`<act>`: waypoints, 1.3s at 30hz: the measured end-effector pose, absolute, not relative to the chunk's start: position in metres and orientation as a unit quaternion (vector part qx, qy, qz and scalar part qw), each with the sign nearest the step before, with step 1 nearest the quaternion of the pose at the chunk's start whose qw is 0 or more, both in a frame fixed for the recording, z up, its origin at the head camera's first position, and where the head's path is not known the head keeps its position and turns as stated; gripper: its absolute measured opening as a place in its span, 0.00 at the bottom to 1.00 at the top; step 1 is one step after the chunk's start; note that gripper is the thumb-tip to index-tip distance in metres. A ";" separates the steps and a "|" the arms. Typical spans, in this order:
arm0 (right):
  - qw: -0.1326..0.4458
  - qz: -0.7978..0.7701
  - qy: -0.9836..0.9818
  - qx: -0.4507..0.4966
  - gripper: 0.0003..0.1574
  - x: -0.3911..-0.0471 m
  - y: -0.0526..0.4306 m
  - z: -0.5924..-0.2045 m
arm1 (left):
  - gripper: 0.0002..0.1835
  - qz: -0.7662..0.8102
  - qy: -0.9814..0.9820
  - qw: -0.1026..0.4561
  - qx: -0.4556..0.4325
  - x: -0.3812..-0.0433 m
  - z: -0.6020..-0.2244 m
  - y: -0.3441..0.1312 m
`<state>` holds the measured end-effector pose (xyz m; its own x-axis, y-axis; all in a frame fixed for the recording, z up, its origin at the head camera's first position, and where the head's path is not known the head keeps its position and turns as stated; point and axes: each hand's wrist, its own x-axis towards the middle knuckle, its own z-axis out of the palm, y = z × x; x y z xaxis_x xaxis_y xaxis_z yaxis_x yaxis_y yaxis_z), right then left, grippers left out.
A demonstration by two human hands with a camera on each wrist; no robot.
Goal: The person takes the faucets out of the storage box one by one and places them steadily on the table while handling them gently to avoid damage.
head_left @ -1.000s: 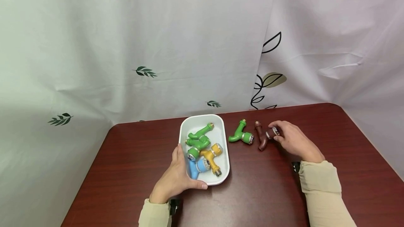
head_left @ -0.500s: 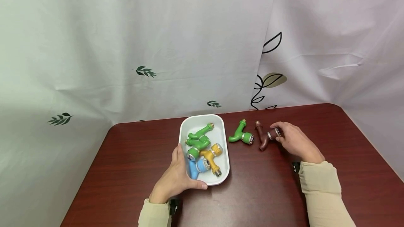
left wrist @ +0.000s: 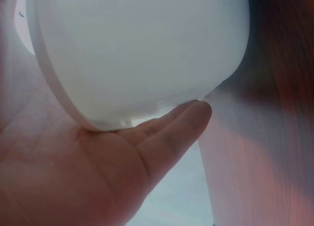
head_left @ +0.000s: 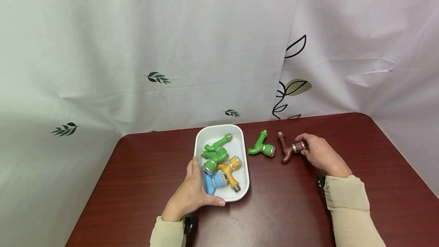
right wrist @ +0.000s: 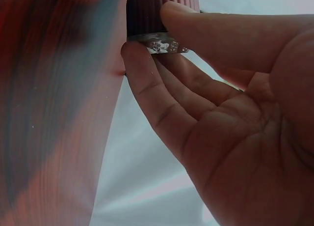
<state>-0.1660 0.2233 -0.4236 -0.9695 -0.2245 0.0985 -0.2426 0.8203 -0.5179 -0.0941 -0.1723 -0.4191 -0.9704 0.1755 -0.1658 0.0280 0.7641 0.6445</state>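
Note:
In the head view a white tray [head_left: 245, 186] holds two green taps [head_left: 219, 154], a yellow tap [head_left: 229, 173] and a blue tap [head_left: 211, 184]. My left hand [head_left: 192, 191] lies around the tray's near left corner, fingers straight along the outer wall and thumb along the near side. The left wrist view shows those fingers [left wrist: 171, 137] against the tray's wall. My right hand [head_left: 322, 155] pinches the ribbed knob of a brown tap [head_left: 286, 149] between thumb and fingers; in the right wrist view the knob [right wrist: 147, 12] sits at the fingertips.
Another green tap [head_left: 261, 146] lies between the tray and the brown tap. Everything stands on a dark red wooden table [head_left: 144, 178]. A pale patterned cloth [head_left: 205, 68] hangs right behind the table's far edge.
My right hand and the brown tap's knob have shifted slightly right, and more of the knob's ribbed side shows. My left hand and the tray have stayed put.

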 end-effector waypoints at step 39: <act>-0.010 0.272 -0.957 0.099 0.23 -0.168 0.227 -0.428 | 0.87 0.341 0.932 0.112 0.052 -0.094 -0.418 -0.172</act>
<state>-0.1681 0.2267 -0.4280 -0.9800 -0.1958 0.0350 -0.1849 0.8325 -0.5223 -0.0940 -0.1724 -0.4179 -0.9696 0.1737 -0.1724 0.0216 0.7624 0.6468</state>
